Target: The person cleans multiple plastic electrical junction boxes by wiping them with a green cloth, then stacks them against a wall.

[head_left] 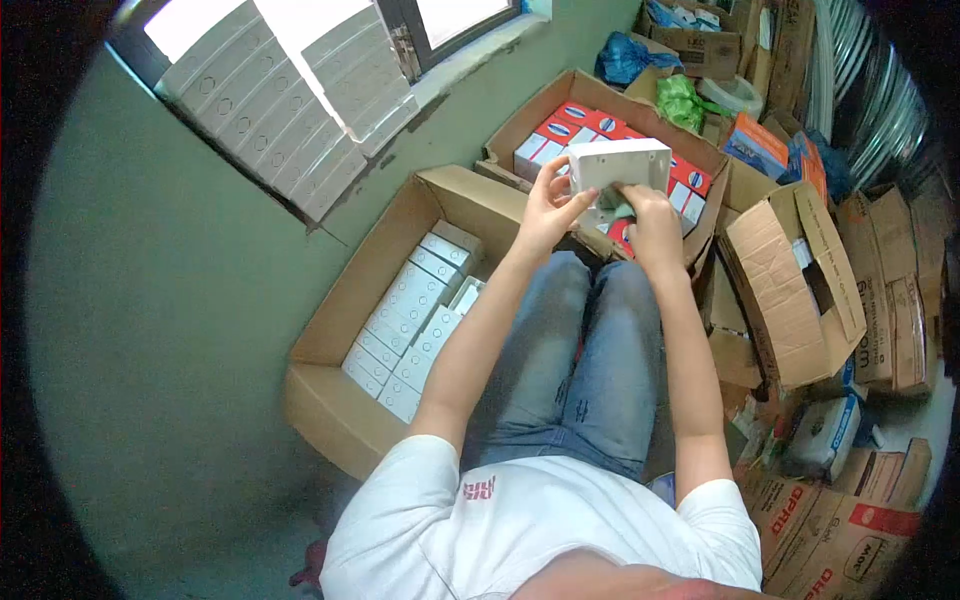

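In front of me, above my knees, I hold a white plastic box (625, 155) with its hollow side facing me. My left hand (547, 212) grips its left wall, thumb on the near side and fingers behind. The fingers of my right hand (655, 228) are closed and reach into the lower part of the hollow. A small green thing (624, 210) shows at these fingertips; I cannot tell what it is. Behind the box, an open carton (560, 95) holds several red-and-white packs (540, 150).
By my left leg stands an open carton (320, 345) with rows of white boxes (405, 300). More white boxes (245, 110) are stacked at the window. To the right are an open-flapped carton (785, 290), a green plastic bag (680, 100) and coiled tubing (880, 90).
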`<state>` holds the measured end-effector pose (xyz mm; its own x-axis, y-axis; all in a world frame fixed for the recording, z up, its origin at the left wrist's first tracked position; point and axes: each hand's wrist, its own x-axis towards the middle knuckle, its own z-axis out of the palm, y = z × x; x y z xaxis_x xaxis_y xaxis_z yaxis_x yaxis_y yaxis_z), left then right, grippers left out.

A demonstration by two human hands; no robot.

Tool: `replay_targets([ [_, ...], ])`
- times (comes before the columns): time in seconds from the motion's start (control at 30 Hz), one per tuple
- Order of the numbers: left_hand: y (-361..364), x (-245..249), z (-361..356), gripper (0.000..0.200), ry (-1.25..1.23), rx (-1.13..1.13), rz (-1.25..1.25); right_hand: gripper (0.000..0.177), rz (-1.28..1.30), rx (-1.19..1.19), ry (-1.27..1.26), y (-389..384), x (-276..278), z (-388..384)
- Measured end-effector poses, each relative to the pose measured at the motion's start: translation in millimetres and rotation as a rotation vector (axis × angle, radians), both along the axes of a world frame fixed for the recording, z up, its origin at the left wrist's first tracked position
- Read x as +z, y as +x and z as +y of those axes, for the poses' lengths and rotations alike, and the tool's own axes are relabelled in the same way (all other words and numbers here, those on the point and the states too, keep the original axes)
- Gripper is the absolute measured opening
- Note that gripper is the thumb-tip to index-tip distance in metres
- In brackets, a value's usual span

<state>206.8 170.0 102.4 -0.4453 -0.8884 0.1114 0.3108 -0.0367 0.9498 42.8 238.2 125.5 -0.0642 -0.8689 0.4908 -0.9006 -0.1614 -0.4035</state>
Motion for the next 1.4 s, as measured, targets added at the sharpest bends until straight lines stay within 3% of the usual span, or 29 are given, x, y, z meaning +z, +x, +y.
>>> replay_targets([
  [0.1,-10.6,0.6,0.9,0.064,0.078,-0.077,0.046,0.037,-0.271,-0.011,0.021,19.0,-4.3,-5.1],
  [0.33,-1.5,1.7,1.7,0.062,0.160,-0.083,0.133,0.051,-0.054,0.265,0.064,16.3,10.0,10.8],
  [0.47,-9.3,-6.2,9.3,0.059,0.183,-0.044,0.205,0.049,0.200,0.202,0.082,11.0,17.8,17.8],
  [0.5,-11.3,-5.8,9.3,0.059,0.187,-0.042,0.216,0.049,0.261,0.193,-0.011,12.6,9.1,13.9],
  [0.63,-8.5,-3.0,1.9,0.062,0.197,-0.105,0.161,0.047,0.007,0.254,0.026,8.3,-6.9,17.0],
  [0.73,5.1,5.0,-12.1,0.067,0.120,-0.077,0.002,0.041,-0.747,0.433,0.172,4.1,-19.0,17.4],
  [0.77,11.8,11.8,-21.3,0.066,0.024,-0.042,-0.077,0.033,-0.825,0.383,0.051,2.4,-34.1,14.0],
  [0.87,37.9,37.2,-62.8,0.066,-0.365,0.022,-0.188,0.032,-1.104,0.096,-0.154,-6.1,-59.6,-2.2],
  [0.97,71.7,100.6,-81.5,0.059,-0.747,0.230,-0.605,0.027,-1.803,-0.057,0.088,-21.7,-103.6,-13.3],
  [1.03,86.7,160.6,-74.3,0.051,-1.056,0.442,-0.883,0.025,-2.062,0.095,0.201,-27.5,-146.6,-11.4],
  [1.07,99.9,173.3,-88.0,0.049,-1.350,0.554,-0.937,0.025,-2.181,0.178,0.261,-29.8,-157.9,-12.5],
  [1.13,116.5,204.1,-105.9,0.041,-1.547,0.691,-1.003,0.026,-2.139,0.019,0.240,-32.8,-152.4,-14.4],
  [1.2,131.6,235.0,-113.8,0.037,-1.700,0.834,-1.218,0.025,-2.282,0.101,0.175,-30.1,-149.3,-10.2],
  [1.23,143.4,246.8,-122.4,0.038,-1.721,0.799,-1.266,0.025,-2.327,0.139,0.144,-28.6,-148.1,-10.5],
  [1.37,176.5,269.7,-143.4,0.037,-1.509,0.836,-1.750,0.027,-2.307,0.247,0.215,-19.7,-151.3,-17.6],
  [1.4,186.7,270.9,-153.2,0.038,-1.558,0.831,-1.727,0.027,-2.273,0.266,0.264,-20.1,-154.5,-20.3],
])
